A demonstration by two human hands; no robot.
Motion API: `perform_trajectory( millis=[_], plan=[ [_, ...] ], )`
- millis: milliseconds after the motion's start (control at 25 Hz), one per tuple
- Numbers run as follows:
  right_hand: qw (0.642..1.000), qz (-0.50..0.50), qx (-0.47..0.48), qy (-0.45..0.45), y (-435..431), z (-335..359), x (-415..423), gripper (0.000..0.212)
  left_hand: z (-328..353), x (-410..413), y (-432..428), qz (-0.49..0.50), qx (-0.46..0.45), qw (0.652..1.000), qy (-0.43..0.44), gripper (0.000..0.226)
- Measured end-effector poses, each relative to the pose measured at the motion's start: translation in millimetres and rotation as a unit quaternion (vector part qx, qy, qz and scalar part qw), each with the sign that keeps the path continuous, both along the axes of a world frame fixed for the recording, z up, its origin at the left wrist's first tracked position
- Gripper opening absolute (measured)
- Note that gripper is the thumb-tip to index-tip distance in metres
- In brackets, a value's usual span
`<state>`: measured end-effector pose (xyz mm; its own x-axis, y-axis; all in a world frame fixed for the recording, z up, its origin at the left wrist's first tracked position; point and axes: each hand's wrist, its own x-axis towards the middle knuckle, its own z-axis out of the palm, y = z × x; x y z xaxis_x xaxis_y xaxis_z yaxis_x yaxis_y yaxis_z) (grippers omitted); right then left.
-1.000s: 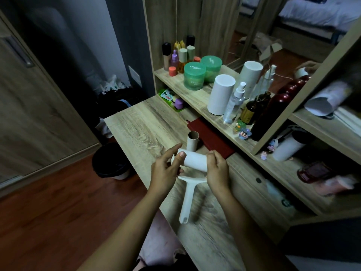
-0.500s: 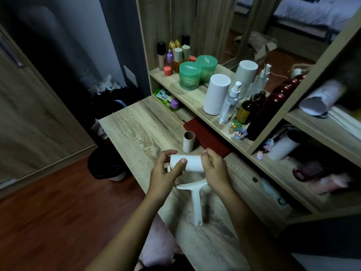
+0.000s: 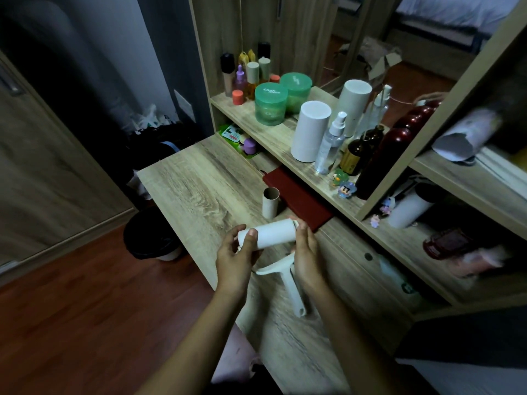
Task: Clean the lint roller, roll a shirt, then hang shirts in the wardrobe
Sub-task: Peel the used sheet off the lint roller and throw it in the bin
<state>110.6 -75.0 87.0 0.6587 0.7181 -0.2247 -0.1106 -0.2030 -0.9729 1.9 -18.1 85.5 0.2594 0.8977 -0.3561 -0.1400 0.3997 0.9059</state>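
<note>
Held the white cylindrical lint roller crosswise just above the near middle of the pale wood-grain desk, tilted slightly up at the right end. Gripped its left end with the left hand, with the thumb across the top and the fingers curled underneath. Clasped the right end with the right hand, with fingers wrapped round the end cap. Saw its white plastic handle pointing toward the near edge, between the wrists. Noted a bare brown cardboard tube standing upright and hollow on the desk just beyond the roller, beside a flat dark red case. Found a round black waste bin on the floor left of the desk, with an inside too dark to make out. On the far wooden shelf, counted two lidded translucent green jars, with pale script on the nearer lid too blurred to read. Noted a tall white cylinder and a clear spray bottle to their right.
</note>
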Motion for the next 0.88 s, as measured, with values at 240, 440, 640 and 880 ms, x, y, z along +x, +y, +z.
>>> perform_trajectory(
  millis=[240, 440, 640, 880],
  plan=[
    [0.997, -0.005, -0.050, -0.056, -6, -10, 6, 0.038, -4, -2, 12, -0.043, -0.063, 0.997, -0.016, 0.046],
    [0.988, 0.046, -0.101, -0.106, -3, -38, 23, 0.039, -22, -2, 7, -0.019, -0.114, 0.993, -0.010, 0.032],
    [0.971, 0.093, -0.161, -0.148, -12, -67, 26, 0.057, -46, -3, -5, 0.020, -0.174, 0.984, -0.010, 0.042],
    [0.973, 0.091, -0.142, -0.159, -12, -80, 32, 0.047, -65, -6, -7, 0.076, -0.234, 0.969, -0.031, 0.037]
  ],
)
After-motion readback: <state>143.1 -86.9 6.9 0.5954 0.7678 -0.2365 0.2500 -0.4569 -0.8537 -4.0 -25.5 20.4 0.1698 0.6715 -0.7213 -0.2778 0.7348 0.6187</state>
